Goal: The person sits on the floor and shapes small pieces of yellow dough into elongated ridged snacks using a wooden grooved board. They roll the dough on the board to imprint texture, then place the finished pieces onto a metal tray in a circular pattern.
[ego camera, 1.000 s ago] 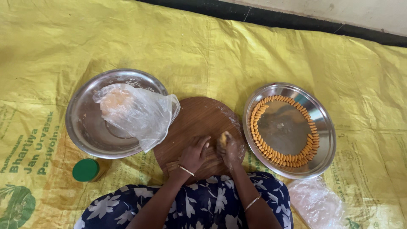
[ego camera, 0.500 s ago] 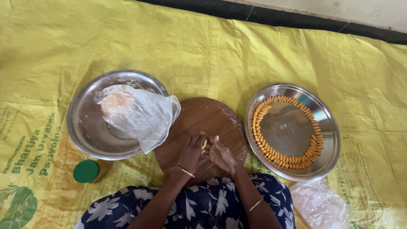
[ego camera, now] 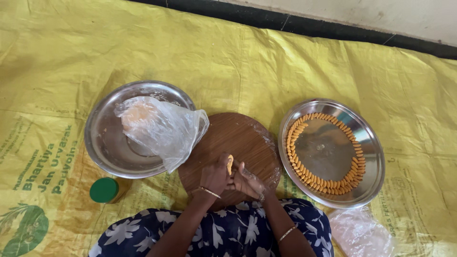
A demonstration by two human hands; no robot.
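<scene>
Left steel plate (ego camera: 102,147): round and shallow, on the mat to the left of the board; a clear plastic bag (ego camera: 162,128) lies in it, its lower edge hanging over the plate's right rim onto the board.
Bag contents: a pale orange lump, probably dough, seen only dimly through the plastic.
Right steel plate (ego camera: 369,143): round, to the right of the board; small orange dough pieces (ego camera: 323,183) lie side by side in a ring just inside the rim, the middle bare and shiny.
Wooden board (ego camera: 233,138): round, brown, flat on the mat between the two plates.
Left hand (ego camera: 215,175): over the near part of the board, fingers curled round a small orange dough piece (ego camera: 230,164) that stands up between both hands.
Right hand (ego camera: 248,181): pressed against the left hand, fingers bent, touching the same piece from the right.
Green lid (ego camera: 104,190): round, on a small jar near the left plate's lower edge; the jar below it is hard to make out.
Cut off: a second clear plastic bag (ego camera: 359,233) at the bottom right, crumpled, partly out of frame; the person's lap in a dark blue flowered dress (ego camera: 143,233) fills the bottom edge.
Surface: a yellow woven plastic mat (ego camera: 238,57) with green print, wrinkled, spread on the floor.
Room: a dark strip and a pale wall (ego camera: 381,14) run along the top edge.
</scene>
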